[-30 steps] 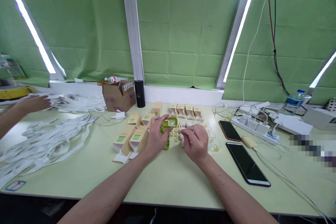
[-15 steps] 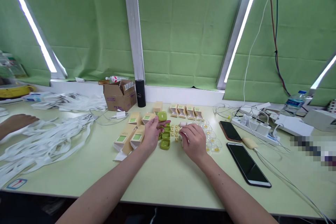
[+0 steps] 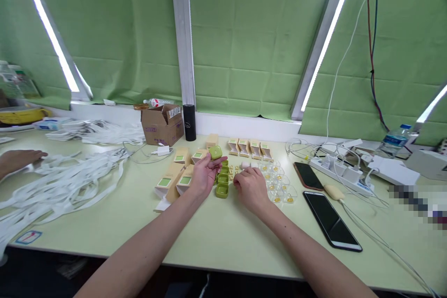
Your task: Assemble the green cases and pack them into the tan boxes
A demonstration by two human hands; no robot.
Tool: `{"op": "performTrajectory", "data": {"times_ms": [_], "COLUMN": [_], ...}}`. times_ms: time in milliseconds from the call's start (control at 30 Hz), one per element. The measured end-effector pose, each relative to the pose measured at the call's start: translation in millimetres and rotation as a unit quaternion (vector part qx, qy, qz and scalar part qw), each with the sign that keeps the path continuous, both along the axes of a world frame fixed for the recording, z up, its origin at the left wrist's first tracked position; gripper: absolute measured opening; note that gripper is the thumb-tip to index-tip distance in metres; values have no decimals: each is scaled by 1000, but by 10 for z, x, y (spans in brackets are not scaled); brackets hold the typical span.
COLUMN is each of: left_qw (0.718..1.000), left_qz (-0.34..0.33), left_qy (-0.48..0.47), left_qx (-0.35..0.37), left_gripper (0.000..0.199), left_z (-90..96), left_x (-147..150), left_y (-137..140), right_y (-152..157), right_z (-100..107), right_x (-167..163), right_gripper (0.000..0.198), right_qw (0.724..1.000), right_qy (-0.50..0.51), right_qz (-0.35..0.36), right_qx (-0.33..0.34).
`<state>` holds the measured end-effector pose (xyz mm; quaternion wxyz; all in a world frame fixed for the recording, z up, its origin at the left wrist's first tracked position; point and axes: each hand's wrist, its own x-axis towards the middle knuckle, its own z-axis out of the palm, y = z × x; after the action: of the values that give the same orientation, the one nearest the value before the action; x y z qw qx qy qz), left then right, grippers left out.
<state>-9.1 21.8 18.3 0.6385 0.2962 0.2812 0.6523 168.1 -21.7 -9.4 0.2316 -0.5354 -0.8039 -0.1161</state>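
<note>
My left hand (image 3: 203, 178) is closed on a small green case (image 3: 215, 152) with rounded corners, raised above the table. Open green trays (image 3: 222, 190) stand in a column just right of that hand. My right hand (image 3: 252, 187) reaches down with curled, pinched fingertips beside the small yellow pieces (image 3: 231, 171); what the fingertips hold, if anything, is hidden. A small pale object (image 3: 245, 165) lies behind my right hand. Clear plastic containers with yellow bits inside (image 3: 289, 198) stand to its right.
Beige boxes (image 3: 166, 180) stand left, with more opened boxes (image 3: 255, 149) behind. Two phones (image 3: 331, 220) and a power strip (image 3: 340, 173) lie right. A carton (image 3: 162, 125) and black cylinder (image 3: 189, 122) are at the back. White straps (image 3: 87, 181) and another person's hand (image 3: 23, 160) are left.
My right hand has moved left, from beside the clear containers to the small yellow pieces. My left hand keeps the green case, now tilted a little. The view has shifted slightly.
</note>
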Motion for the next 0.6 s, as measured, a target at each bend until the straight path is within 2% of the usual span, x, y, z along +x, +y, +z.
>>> {"op": "performTrajectory", "data": {"times_ms": [167, 367, 500, 600], "left_qw": [1000, 999, 999, 998], "left_qz": [-4, -13, -9, -3], "left_qy": [3, 18, 29, 38], "left_qx": [8, 34, 44, 59], "left_gripper": [23, 30, 33, 35], "left_z": [-10, -23, -32, -35], "left_x": [4, 5, 3, 4], "left_y": [-15, -30, -33, -36], "right_y": [20, 76, 59, -47], "right_z": [10, -40, -18, -10], "right_x": [-102, -121, -55, -11], "right_gripper": [16, 11, 10, 10], "right_qw": [998, 997, 999, 998], "right_qy": [-62, -69, -29, 3], "right_qz": [-9, -10, -10, 27], "right_qx": [-30, -30, 8, 63]}}
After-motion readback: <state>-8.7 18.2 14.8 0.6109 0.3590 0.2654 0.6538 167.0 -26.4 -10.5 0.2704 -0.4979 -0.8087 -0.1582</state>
